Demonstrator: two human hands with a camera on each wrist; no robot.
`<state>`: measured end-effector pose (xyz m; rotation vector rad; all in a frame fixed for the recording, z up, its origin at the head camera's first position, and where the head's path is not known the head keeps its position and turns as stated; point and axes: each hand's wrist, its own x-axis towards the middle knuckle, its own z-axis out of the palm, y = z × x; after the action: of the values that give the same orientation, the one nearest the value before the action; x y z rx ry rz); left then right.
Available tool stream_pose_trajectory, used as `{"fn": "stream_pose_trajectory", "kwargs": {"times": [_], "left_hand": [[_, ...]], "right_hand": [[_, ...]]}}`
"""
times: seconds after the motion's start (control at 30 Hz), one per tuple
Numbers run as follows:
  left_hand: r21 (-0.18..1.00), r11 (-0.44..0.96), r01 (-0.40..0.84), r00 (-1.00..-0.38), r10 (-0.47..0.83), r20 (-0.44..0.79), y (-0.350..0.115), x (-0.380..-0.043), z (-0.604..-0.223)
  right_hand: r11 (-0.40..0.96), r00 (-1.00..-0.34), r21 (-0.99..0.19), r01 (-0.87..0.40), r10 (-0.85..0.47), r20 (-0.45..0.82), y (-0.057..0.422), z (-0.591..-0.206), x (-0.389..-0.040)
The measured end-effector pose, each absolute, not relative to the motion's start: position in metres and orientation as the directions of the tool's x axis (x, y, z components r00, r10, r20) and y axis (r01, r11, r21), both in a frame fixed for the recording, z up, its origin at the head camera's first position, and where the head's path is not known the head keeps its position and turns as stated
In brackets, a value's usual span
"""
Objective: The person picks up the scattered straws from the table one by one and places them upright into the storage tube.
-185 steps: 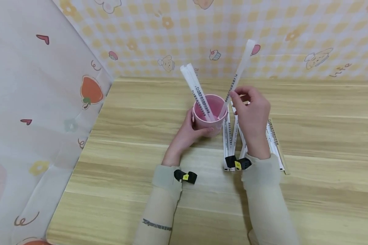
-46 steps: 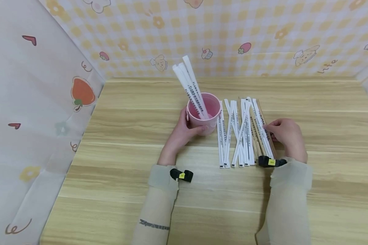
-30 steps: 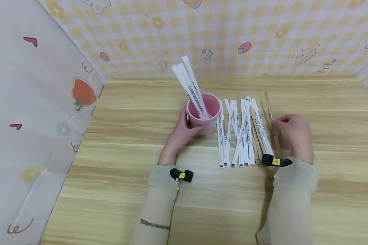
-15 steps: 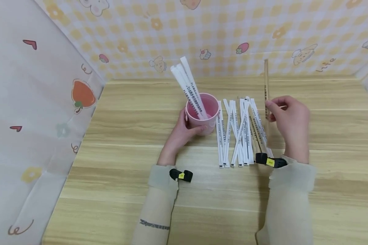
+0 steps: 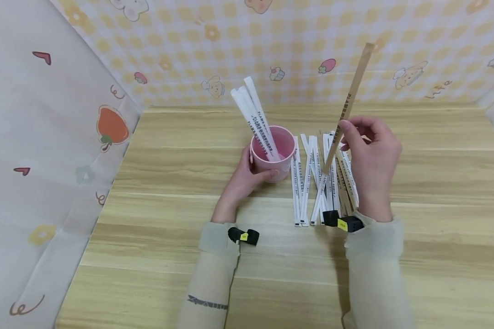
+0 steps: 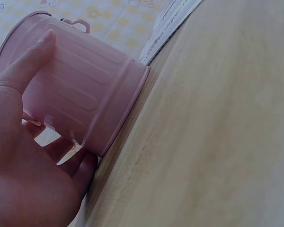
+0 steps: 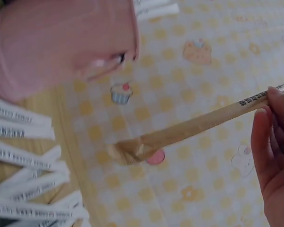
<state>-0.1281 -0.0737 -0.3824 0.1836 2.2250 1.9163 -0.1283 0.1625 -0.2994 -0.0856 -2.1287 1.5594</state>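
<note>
My left hand (image 5: 247, 176) grips a small pink bucket (image 5: 285, 170) from its left side, thumb across the front; the left wrist view shows the fingers around the bucket's ribbed wall (image 6: 80, 71). Several white paper-wrapped straws (image 5: 253, 114) lean in it towards the back left. Between thumb and fingertips, my right hand (image 5: 372, 155) pinches a brown paper-wrapped straw (image 5: 356, 84) near its middle. That straw is raised and tilted, its lower end over the straws on the table and right of the bucket. In the right wrist view its crumpled wrapper end (image 7: 125, 151) points towards the bucket's side.
Right of the bucket, white wrapped straws (image 5: 302, 192) lie in a loose row on the wooden table (image 5: 169, 183), some crossed. Brown wrapped straws (image 5: 344, 189) lie at the row's right, partly behind my right wrist. A checked wall covering (image 5: 169, 45) rises behind the table.
The white straw my right hand held earlier now stands in the bucket. Since then it has picked the brown straw off the row's right end, lifted it and swung left. My left hand stays put.
</note>
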Motion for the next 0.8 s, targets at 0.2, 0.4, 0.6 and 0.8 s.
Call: {"fn": "stream_pose_trajectory", "kwargs": {"times": [0.2, 0.4, 0.6, 0.8], "left_hand": [[0.986, 0.166, 0.003, -0.978, 0.204, -0.032, -0.077, -0.135, -0.401], [0.984, 0.176, -0.013, -0.976, 0.211, -0.05, -0.075, -0.133, -0.399], [0.986, 0.161, -0.028, -0.971, 0.228, -0.065, -0.073, -0.126, -0.379], [0.98, 0.194, -0.039, -0.972, 0.22, -0.082, -0.074, -0.123, -0.373]], "right_hand": [[0.203, -0.81, -0.889, -0.411, 0.366, 0.458, 0.139, -0.28, -0.123], [0.117, -0.772, -0.858, -0.501, 0.388, 0.504, 0.123, -0.272, -0.122], [0.137, -0.765, -0.846, -0.516, 0.371, 0.526, 0.117, -0.272, -0.123], [0.121, -0.781, -0.86, -0.495, 0.371, 0.502, 0.115, -0.278, -0.127]]}}
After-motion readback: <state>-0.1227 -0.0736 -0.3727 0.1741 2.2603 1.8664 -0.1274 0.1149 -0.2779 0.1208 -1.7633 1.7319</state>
